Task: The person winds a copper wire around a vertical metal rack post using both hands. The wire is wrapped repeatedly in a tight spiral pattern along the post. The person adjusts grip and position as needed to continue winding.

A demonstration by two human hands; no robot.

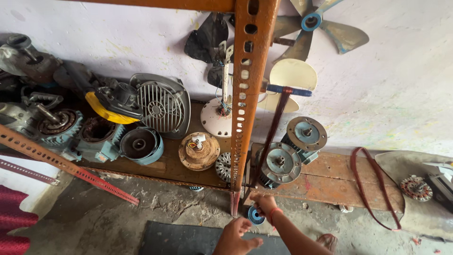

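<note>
At the foot of an orange slotted upright (249, 94), the right hand (264, 204) closes on a small blue ribbed disc (255, 215) at six o'clock. The left hand (234, 237) hovers open-fingered, empty. Motors crowd the wooden shelf (165, 165) at nine o'clock.

Rust orange, dusty blue-grey and brown all over this shelf.

Orange slotted upright (247, 94) up front, blue-grey motor housings (292, 148) on the brown wooden bench (330, 182), a yellow band on the dark motor (111, 106), maroon belt loop (373, 189), small blue ribbed disc (255, 215), red slotted bar (66, 165), pale lilac wall (391, 85).
</note>
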